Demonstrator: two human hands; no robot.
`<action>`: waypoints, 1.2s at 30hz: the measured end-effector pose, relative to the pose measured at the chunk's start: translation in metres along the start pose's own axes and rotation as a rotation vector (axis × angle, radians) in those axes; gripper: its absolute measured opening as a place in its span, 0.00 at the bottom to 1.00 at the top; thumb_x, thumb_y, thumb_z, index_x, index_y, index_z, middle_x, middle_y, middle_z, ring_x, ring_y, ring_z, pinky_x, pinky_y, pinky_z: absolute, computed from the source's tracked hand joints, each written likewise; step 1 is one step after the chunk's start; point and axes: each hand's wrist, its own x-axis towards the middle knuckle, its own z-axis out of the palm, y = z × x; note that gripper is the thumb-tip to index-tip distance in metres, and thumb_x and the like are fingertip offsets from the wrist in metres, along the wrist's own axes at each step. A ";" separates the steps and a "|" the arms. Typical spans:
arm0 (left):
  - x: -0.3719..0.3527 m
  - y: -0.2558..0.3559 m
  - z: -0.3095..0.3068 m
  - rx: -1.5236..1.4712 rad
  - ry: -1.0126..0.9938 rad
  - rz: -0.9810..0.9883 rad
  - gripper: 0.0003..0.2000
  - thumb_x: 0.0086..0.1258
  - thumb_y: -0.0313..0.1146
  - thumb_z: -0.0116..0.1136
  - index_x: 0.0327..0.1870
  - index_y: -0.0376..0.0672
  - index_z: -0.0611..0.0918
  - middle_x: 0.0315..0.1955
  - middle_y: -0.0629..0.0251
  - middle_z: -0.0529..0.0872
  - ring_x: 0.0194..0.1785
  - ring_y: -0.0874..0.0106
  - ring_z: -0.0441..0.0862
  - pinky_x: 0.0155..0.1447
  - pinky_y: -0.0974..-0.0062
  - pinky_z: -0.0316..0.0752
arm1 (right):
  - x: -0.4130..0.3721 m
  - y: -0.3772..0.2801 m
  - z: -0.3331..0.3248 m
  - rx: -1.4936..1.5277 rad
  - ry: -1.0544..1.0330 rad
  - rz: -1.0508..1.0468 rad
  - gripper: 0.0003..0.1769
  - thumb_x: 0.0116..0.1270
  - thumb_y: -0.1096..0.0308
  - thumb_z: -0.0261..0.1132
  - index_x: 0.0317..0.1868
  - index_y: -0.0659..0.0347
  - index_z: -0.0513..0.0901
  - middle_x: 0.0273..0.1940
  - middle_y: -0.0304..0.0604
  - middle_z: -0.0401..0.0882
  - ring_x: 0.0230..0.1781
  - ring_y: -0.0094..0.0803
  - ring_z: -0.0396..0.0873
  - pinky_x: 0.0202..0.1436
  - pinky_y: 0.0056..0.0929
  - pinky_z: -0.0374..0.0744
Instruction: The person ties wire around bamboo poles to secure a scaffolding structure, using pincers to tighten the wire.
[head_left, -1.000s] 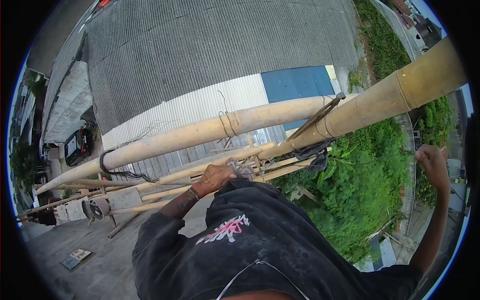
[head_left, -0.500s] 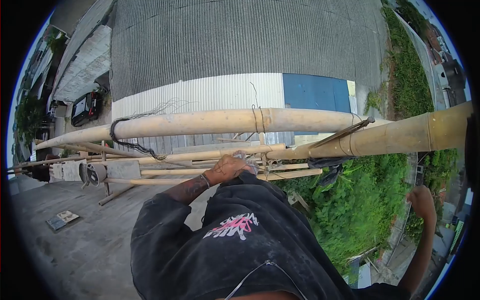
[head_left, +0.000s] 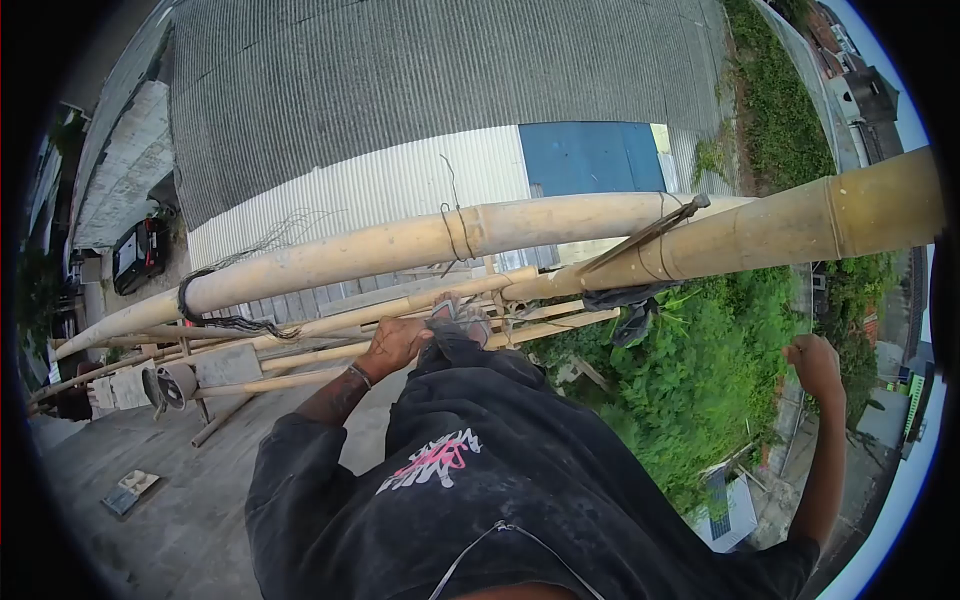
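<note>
- Head view: the dark clothing [head_left: 450,352] lies over the person's front, its upper edge beside the left hand [head_left: 397,343] and just short of the feet [head_left: 466,318].
- The left hand's fingers are curled in at that edge; whether they pinch anything, I cannot tell. It has drawn away from the feet, which now show more fully than half a second ago.
- Out to the side, the right hand [head_left: 815,362] is raised above the greenery [head_left: 690,400], fingers folded narrow; any item inside cannot be made out.
- Beyond the feet runs the long bamboo pole [head_left: 350,252], with a wire loop [head_left: 457,232] around it and black strands [head_left: 240,324] trailing near its far end.
- It meets the thick bamboo pole [head_left: 750,228], which now slants upward to the right; it looked nearly level before.
</note>
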 end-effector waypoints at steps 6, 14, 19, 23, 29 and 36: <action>-0.037 -0.048 -0.009 0.130 -0.085 -0.335 0.14 0.73 0.38 0.49 0.31 0.38 0.78 0.22 0.48 0.78 0.29 0.47 0.77 0.35 0.55 0.70 | -0.046 -0.117 -0.056 0.596 -0.891 -0.207 0.21 0.64 0.50 0.66 0.33 0.63 0.88 0.25 0.42 0.84 0.25 0.24 0.78 0.32 0.25 0.74; -0.013 0.028 -0.021 -0.063 0.006 0.148 0.16 0.72 0.37 0.50 0.24 0.39 0.71 0.17 0.53 0.72 0.23 0.51 0.75 0.29 0.58 0.67 | -0.008 0.029 0.009 0.241 -0.158 0.174 0.24 0.64 0.53 0.67 0.21 0.66 0.79 0.19 0.42 0.81 0.20 0.25 0.78 0.28 0.29 0.74; -0.055 -0.030 -0.027 0.110 0.465 -0.489 0.18 0.74 0.40 0.44 0.24 0.38 0.71 0.17 0.51 0.71 0.23 0.48 0.72 0.29 0.54 0.66 | -0.046 -0.077 0.009 0.356 -0.860 -0.081 0.17 0.63 0.53 0.68 0.31 0.60 0.87 0.29 0.38 0.86 0.28 0.26 0.82 0.35 0.29 0.78; -0.075 -0.044 0.004 0.112 -0.003 -0.271 0.15 0.74 0.39 0.46 0.28 0.38 0.73 0.21 0.46 0.76 0.28 0.44 0.76 0.32 0.52 0.69 | -0.059 -0.068 -0.086 0.849 -0.470 -0.279 0.22 0.61 0.52 0.70 0.26 0.67 0.83 0.19 0.32 0.76 0.20 0.15 0.68 0.23 0.23 0.64; -0.026 0.054 -0.039 0.230 0.377 0.214 0.24 0.77 0.47 0.35 0.18 0.45 0.64 0.14 0.61 0.64 0.17 0.59 0.65 0.23 0.62 0.57 | -0.020 0.051 0.010 -0.016 -0.122 0.251 0.28 0.60 0.40 0.65 0.26 0.60 0.83 0.21 0.39 0.79 0.23 0.35 0.78 0.28 0.39 0.72; -0.068 -0.018 -0.047 0.598 0.589 -0.146 0.25 0.73 0.44 0.49 0.15 0.40 0.64 0.12 0.55 0.66 0.18 0.52 0.63 0.26 0.59 0.54 | -0.056 -0.068 -0.020 0.551 -0.729 -0.225 0.29 0.63 0.40 0.64 0.27 0.63 0.83 0.22 0.36 0.78 0.24 0.25 0.75 0.30 0.27 0.73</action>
